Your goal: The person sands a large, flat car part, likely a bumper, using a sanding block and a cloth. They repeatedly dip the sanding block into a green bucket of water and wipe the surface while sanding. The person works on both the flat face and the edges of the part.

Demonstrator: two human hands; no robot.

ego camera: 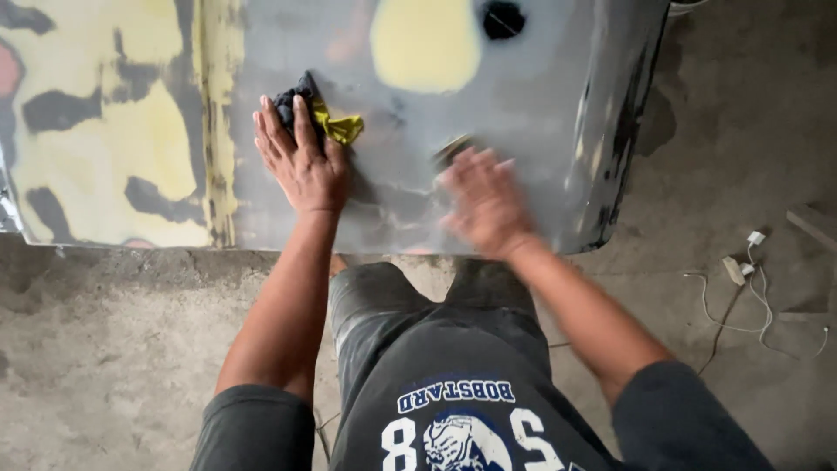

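Crumpled rag (305, 109) under flat left hand (301, 161)

We see no packages, labels, signs or screens here, only white and blue print on the person's dark shirt (462, 427)

Single head cam, looking steeply down and forward, sitting close over the grey car panel (436, 131) filling upper frame.
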